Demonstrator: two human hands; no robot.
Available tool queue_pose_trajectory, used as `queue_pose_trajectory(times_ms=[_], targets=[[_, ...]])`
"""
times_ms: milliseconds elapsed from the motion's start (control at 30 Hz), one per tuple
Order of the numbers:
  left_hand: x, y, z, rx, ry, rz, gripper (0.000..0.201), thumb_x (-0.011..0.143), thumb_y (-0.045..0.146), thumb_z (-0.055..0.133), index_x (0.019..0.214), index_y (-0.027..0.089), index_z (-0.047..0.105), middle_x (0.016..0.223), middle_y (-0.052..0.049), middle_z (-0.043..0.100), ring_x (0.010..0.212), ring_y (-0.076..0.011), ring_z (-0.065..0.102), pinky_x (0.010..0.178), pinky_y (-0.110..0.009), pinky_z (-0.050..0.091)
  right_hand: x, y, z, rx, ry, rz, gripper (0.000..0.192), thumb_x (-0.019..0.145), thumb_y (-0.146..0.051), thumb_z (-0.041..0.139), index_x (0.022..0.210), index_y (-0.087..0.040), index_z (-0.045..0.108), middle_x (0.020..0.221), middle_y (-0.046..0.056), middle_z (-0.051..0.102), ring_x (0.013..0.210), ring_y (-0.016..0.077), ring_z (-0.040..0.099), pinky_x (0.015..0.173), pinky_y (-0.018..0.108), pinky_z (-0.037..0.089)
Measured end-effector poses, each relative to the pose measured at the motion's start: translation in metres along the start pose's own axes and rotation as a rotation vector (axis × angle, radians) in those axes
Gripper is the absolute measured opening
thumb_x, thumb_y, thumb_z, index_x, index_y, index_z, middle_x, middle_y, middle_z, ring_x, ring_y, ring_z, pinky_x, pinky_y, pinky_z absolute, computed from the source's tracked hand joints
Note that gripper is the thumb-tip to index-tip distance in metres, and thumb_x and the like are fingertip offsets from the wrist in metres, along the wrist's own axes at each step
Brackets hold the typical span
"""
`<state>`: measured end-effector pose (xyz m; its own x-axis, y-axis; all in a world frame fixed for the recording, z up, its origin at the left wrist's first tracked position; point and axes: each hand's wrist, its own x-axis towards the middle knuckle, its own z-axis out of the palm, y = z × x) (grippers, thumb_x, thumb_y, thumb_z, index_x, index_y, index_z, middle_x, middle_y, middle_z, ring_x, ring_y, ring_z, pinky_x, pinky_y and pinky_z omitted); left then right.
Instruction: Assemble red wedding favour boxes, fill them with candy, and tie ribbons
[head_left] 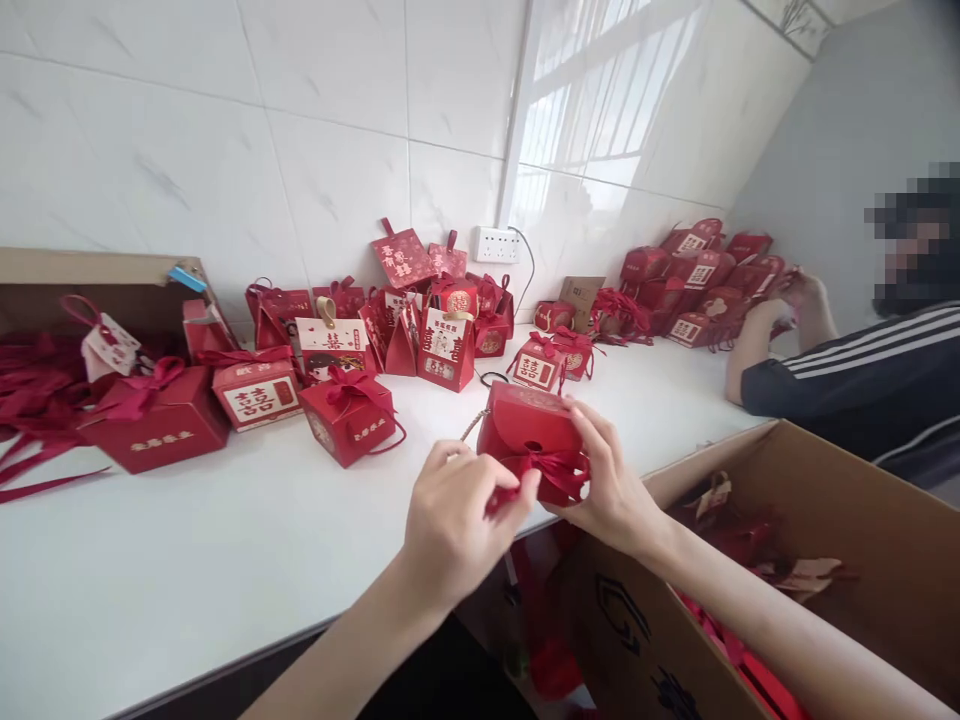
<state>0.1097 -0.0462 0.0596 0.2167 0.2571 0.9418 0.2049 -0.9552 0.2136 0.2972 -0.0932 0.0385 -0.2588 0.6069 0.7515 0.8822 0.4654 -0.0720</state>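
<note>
A red gift box (525,412) with a rounded flap and a dark red ribbon bow (559,470) on its front is held up above the table's front edge. My right hand (616,490) grips the box from its right side, thumb below and fingers along the top. My left hand (457,515) is closed at the bow's left side, thumb and finger pinching the ribbon. A beaded chain or cord (474,425) shows at the box's left. Closest on the table is a red box with a bow (349,425), to the left.
Several red gift boxes (450,345) line the white table (225,560) along the tiled wall. Loose ribbons (37,385) lie at left. A large open carton (630,620) stands at right with red items inside. A co-worker (862,370) works at far right near stacked boxes (694,270).
</note>
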Motion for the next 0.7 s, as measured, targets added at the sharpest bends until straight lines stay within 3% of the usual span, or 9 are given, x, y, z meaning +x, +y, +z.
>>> queue_pose_trajectory(times_ms=[100, 167, 233, 300, 367, 467, 533, 567, 700], targets=[[-0.001, 0.031, 0.010, -0.145, -0.008, -0.041, 0.018, 0.078, 0.009, 0.062, 0.075, 0.020, 0.049, 0.049, 0.008, 0.051, 0.044, -0.0073, 0.045, 0.055, -0.024, 0.045, -0.015, 0.000, -0.029, -0.063, 0.065, -0.040, 0.093, 0.076, -0.024, 0.069, 0.145, -0.027, 0.008, 0.142, 0.017, 0.028, 0.133, 0.0342, 0.032, 0.099, 0.054, 0.043], [-0.008, 0.040, 0.018, -0.263, -0.002, -0.108, 0.020, 0.078, 0.006, 0.058, 0.091, 0.020, 0.051, 0.052, 0.007, 0.051, 0.046, -0.0087, 0.046, 0.052, -0.024, 0.045, -0.027, 0.004, -0.050, -0.082, 0.094, 0.066, 0.096, 0.071, -0.027, 0.074, 0.143, -0.031, 0.011, 0.142, 0.015, 0.029, 0.131, 0.0348, 0.034, 0.100, 0.054, 0.041], [-0.017, 0.043, 0.029, -0.400, 0.033, -0.167, 0.031, 0.078, 0.003, 0.052, 0.104, 0.020, 0.050, 0.051, 0.006, 0.048, 0.046, -0.0101, 0.045, 0.047, -0.024, 0.043, -0.040, 0.010, -0.071, -0.026, 0.144, 0.343, 0.099, 0.065, -0.032, 0.077, 0.141, -0.031, 0.014, 0.140, 0.014, 0.034, 0.127, 0.0347, 0.040, 0.101, 0.053, 0.040], [-0.026, 0.045, 0.045, -0.531, 0.039, -0.148, 0.033, 0.078, 0.002, 0.048, 0.104, 0.020, 0.050, 0.051, 0.006, 0.045, 0.044, -0.0106, 0.043, 0.049, -0.026, 0.044, -0.051, 0.015, -0.093, 0.211, 0.202, 0.713, 0.088, 0.065, -0.040, 0.074, 0.137, -0.028, 0.024, 0.133, 0.013, 0.045, 0.120, 0.0329, 0.048, 0.097, 0.051, 0.043], [-0.035, 0.051, 0.066, -0.615, -0.059, -0.058, 0.029, 0.077, 0.004, 0.046, 0.101, 0.019, 0.051, 0.055, 0.003, 0.051, 0.051, -0.0126, 0.049, 0.059, -0.031, 0.048, -0.062, 0.017, -0.114, 0.585, 0.226, 1.074, 0.066, 0.069, -0.051, 0.064, 0.125, -0.025, 0.041, 0.118, 0.011, 0.059, 0.109, 0.0315, 0.057, 0.090, 0.049, 0.049], [-0.052, 0.067, 0.100, -0.594, -0.292, 0.087, 0.026, 0.080, 0.013, 0.048, 0.104, 0.017, 0.054, 0.088, -0.008, 0.066, 0.087, -0.0208, 0.061, 0.086, -0.041, 0.045, -0.079, 0.014, -0.135, 1.047, 0.268, 1.448, 0.046, 0.074, -0.060, 0.051, 0.099, -0.022, 0.058, 0.093, 0.008, 0.070, 0.091, 0.0289, 0.065, 0.074, 0.045, 0.055], [-0.069, 0.077, 0.120, -0.555, -0.394, 0.136, 0.021, 0.083, 0.020, 0.048, 0.101, 0.019, 0.057, 0.100, -0.008, 0.066, 0.100, -0.0229, 0.058, 0.095, -0.044, 0.038, -0.091, 0.010, -0.142, 1.185, 0.358, 1.550, 0.041, 0.075, -0.059, 0.048, 0.091, -0.023, 0.060, 0.087, 0.005, 0.070, 0.088, 0.0252, 0.066, 0.069, 0.039, 0.057], [-0.078, 0.081, 0.128, -0.545, -0.418, 0.138, 0.018, 0.084, 0.023, 0.047, 0.097, 0.019, 0.059, 0.096, -0.006, 0.067, 0.096, -0.0216, 0.058, 0.096, -0.043, 0.036, -0.097, 0.008, -0.144, 1.215, 0.409, 1.561, 0.039, 0.076, -0.058, 0.048, 0.090, -0.023, 0.061, 0.087, 0.004, 0.070, 0.088, 0.0236, 0.066, 0.068, 0.036, 0.057], [-0.105, 0.087, 0.147, -0.542, -0.371, 0.085, 0.020, 0.086, 0.025, 0.040, 0.081, 0.019, 0.059, 0.080, -0.004, 0.065, 0.080, -0.0186, 0.057, 0.096, -0.042, 0.032, -0.120, 0.004, -0.151, 1.155, 0.468, 1.529, 0.039, 0.076, -0.058, 0.047, 0.087, -0.024, 0.062, 0.091, 0.005, 0.069, 0.093, 0.0241, 0.064, 0.070, 0.035, 0.056]])
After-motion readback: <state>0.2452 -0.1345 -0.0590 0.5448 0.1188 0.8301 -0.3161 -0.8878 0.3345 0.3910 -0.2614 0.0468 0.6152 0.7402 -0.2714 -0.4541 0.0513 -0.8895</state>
